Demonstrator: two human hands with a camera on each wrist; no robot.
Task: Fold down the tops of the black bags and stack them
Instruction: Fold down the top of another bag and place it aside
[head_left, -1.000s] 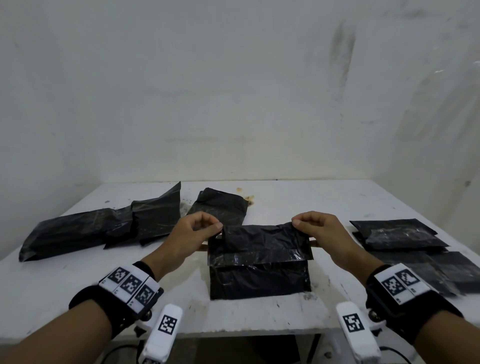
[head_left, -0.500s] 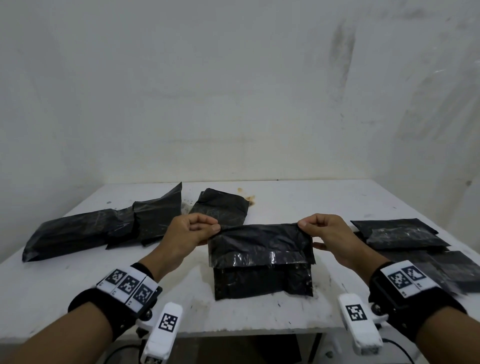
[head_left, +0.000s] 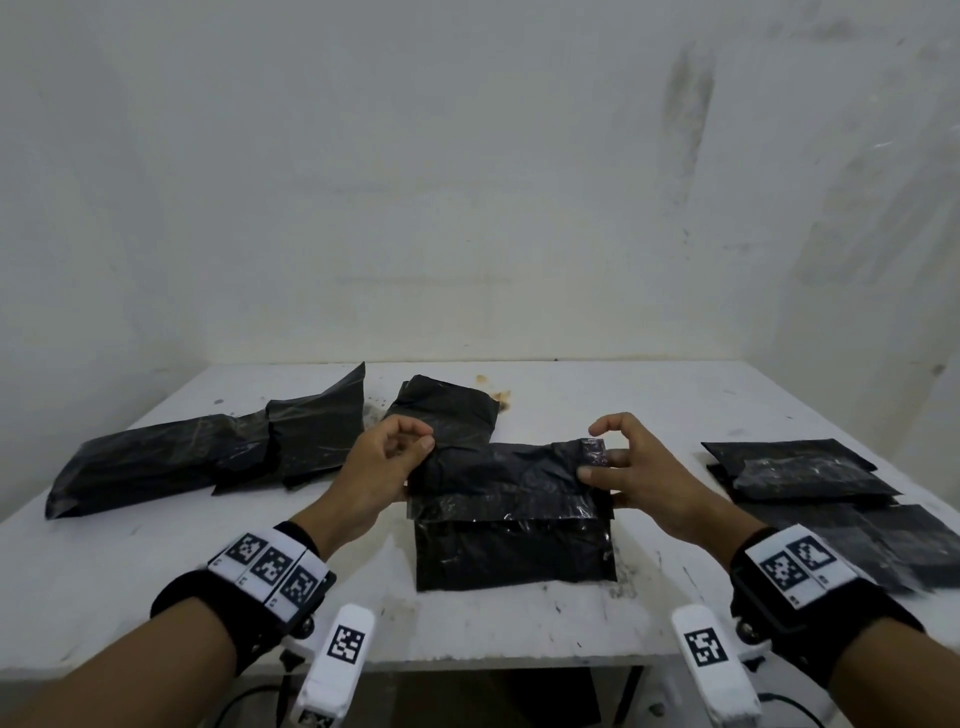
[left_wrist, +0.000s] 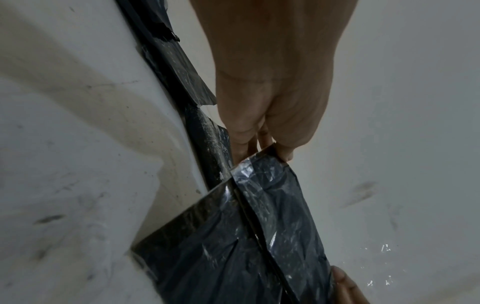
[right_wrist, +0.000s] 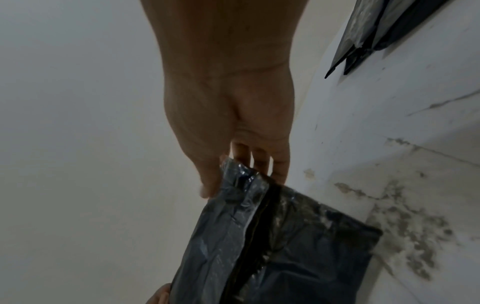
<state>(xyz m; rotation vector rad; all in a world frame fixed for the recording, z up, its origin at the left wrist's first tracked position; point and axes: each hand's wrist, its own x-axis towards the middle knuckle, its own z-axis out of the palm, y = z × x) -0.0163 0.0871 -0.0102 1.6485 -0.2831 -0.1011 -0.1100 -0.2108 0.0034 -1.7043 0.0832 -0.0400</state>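
A black bag (head_left: 511, 540) stands on the white table (head_left: 156, 582) near the front edge, its top flap folded forward over the front. My left hand (head_left: 415, 447) pinches the flap's left top corner. The left wrist view shows the fingertips (left_wrist: 284, 153) on that corner of the bag (left_wrist: 233, 246). My right hand (head_left: 592, 452) holds the right top corner, thumb on the front, fingers behind, index finger lifted. In the right wrist view my right hand (right_wrist: 241, 174) grips the bag (right_wrist: 285, 246) the same way.
Unfolded black bags lie at the left (head_left: 156, 462), (head_left: 317, 436) and behind the hands (head_left: 447, 410). Folded bags (head_left: 800, 467) are stacked at the right, with flat black ones (head_left: 883, 545) beside them. White walls close in behind and at the sides.
The flap has come further down over the bag's front. Both hands have shifted along the top fold, and the right index finger has lifted off the bag.
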